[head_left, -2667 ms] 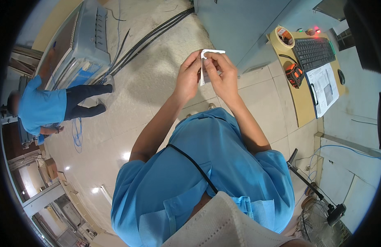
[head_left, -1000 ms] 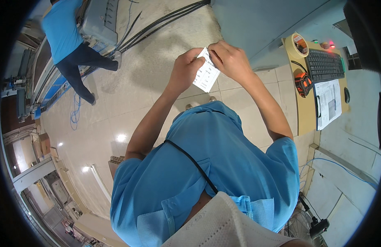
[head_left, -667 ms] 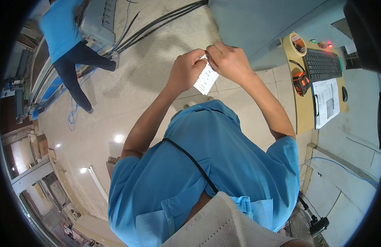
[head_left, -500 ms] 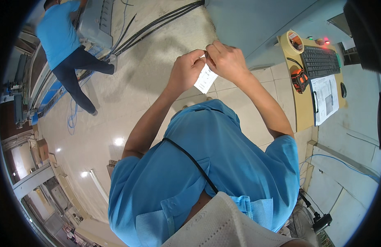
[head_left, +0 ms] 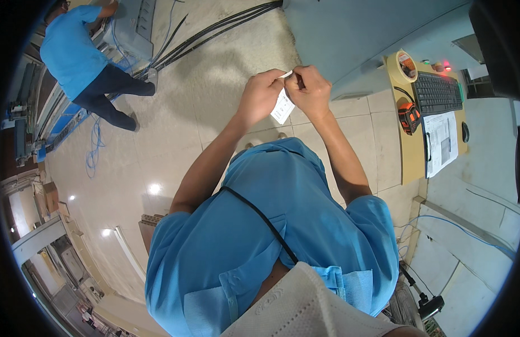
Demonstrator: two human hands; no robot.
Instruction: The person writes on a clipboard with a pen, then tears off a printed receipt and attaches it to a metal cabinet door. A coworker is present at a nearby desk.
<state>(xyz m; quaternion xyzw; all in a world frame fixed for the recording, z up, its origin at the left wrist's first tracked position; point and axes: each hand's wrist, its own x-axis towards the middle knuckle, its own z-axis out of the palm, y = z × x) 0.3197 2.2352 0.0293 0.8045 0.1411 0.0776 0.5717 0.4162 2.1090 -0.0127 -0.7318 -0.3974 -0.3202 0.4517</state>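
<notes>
Both my hands are raised in front of my chest, close together. My left hand [head_left: 260, 95] and my right hand [head_left: 309, 90] pinch the top edge of a small white paper label [head_left: 282, 106] that hangs down between them. The label's lower part is free. My blue shirt fills the lower middle of the view.
A yellow-edged desk [head_left: 406, 151] on the right carries a black keyboard [head_left: 437, 92], an orange tape measure [head_left: 409, 117], a tape roll [head_left: 406, 59] and a printed sheet [head_left: 441, 141]. Another person in blue [head_left: 80, 59] stands at a grey machine [head_left: 133, 25] at upper left. Black cables [head_left: 215, 31] cross the tiled floor.
The label was wider and held open between my hands a second ago; now my hands are closer and it hangs narrower. The other person moved toward the machine.
</notes>
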